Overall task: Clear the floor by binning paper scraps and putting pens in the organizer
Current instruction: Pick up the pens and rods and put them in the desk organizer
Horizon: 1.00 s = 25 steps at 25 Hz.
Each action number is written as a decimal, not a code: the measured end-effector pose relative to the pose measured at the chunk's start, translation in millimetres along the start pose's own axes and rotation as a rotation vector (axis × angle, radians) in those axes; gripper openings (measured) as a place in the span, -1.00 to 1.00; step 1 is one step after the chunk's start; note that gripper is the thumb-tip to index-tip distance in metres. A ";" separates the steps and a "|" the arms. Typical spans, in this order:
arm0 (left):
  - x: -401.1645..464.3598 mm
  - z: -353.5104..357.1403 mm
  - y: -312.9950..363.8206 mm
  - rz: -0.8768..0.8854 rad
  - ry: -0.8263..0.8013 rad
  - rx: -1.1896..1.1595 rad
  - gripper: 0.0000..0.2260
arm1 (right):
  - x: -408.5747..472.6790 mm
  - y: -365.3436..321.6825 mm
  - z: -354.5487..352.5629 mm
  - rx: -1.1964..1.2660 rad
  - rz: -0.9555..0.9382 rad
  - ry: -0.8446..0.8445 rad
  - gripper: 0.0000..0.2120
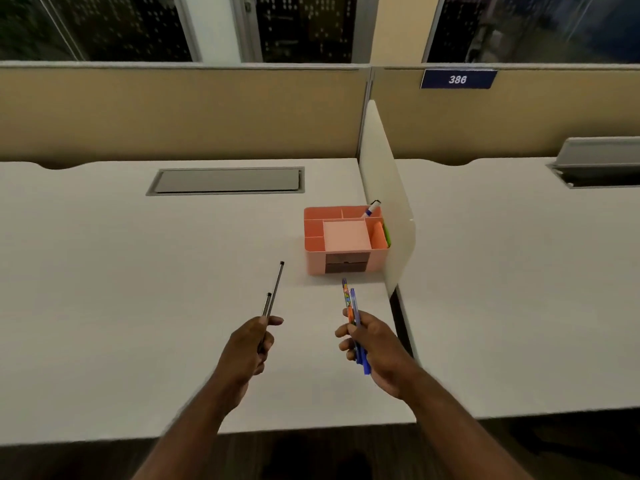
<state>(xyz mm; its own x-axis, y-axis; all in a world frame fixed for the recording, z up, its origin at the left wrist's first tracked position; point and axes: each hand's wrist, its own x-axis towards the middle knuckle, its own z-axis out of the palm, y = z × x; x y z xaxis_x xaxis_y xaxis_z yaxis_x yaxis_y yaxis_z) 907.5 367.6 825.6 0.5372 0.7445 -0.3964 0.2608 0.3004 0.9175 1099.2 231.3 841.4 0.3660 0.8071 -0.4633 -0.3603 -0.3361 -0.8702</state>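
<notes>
White laminate desk [138, 271] fills the view, split from the next bay by a low side divider [384, 209]. Coral-pink organizer [341, 237] sits on the desk, its right side close against that divider. It has open slots along the back and both sides, a flat pale lid in the middle and dark drawers in front. A blue-and-white marker [371, 208] stands in the back-right slot; a green highlighter [386, 233] lies in the right slot.

Your left hand [252, 344] is closed round two thin dark pens [273, 292], tips pointing up and away. Your right hand [370, 344] is clenched on a bundle of blue and patterned pens [349, 306], tips aimed at the organizer's front edge. Both hands hover above the desk, near the organizer but apart from it.

Judgement: pens are ready to drop in.
- Lead with the right hand; it is closer.
- Aim for an empty back or left slot, not the centre lid.
- Tilt the pens upright before loosening your grip, so they slide in together.
- Thin pens may roll; lower them fully into the slot first.

Paper scraps and bin: not in view.
</notes>
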 end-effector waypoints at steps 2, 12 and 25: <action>30.0 -11.5 9.0 0.008 0.014 -0.012 -0.71 | 30.3 -21.5 1.7 -0.103 -0.032 0.001 -0.78; 153.6 -63.2 47.4 0.029 -0.074 0.139 -0.73 | 145.4 -128.2 31.9 -1.324 -0.072 0.185 -0.89; 245.2 -38.9 158.5 0.461 -0.218 1.393 -0.73 | 199.0 -135.6 48.8 -1.501 0.061 0.173 -0.68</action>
<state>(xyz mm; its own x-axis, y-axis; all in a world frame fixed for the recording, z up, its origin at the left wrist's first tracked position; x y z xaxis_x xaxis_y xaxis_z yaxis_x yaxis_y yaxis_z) 1049.4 620.9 875.1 0.8581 0.4733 -0.1989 0.5110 -0.8248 0.2420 1179.1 461.2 875.4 0.5151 0.7447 -0.4244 0.7671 -0.6214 -0.1593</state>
